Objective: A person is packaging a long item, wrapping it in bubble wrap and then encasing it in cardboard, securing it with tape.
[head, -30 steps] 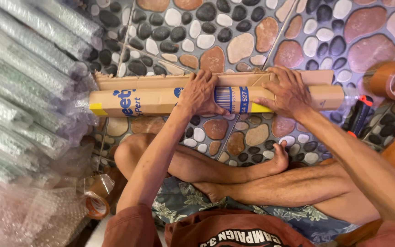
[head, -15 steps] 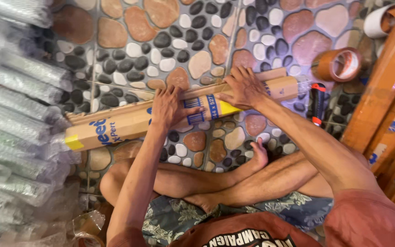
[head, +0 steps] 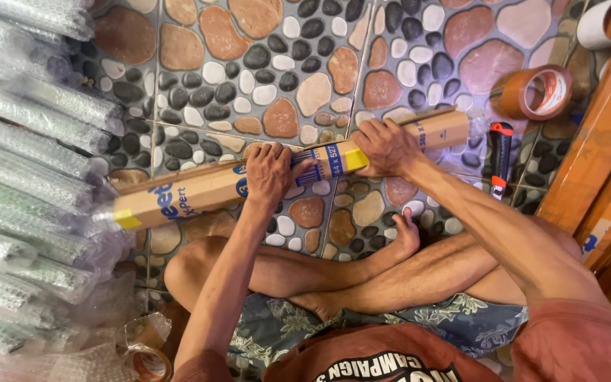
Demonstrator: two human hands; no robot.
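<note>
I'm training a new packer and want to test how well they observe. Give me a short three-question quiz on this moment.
1. True or false: both hands rest on the long cardboard box.
2. Which lies closest to the box's right end? A) brown tape roll B) bubble-wrapped rolls C) tape roll by the knee
3. What red and black tool lies on the floor right of the box?

Key:
1. True: the left hand and right hand both press on it.
2. A.
3. A utility knife.
</note>
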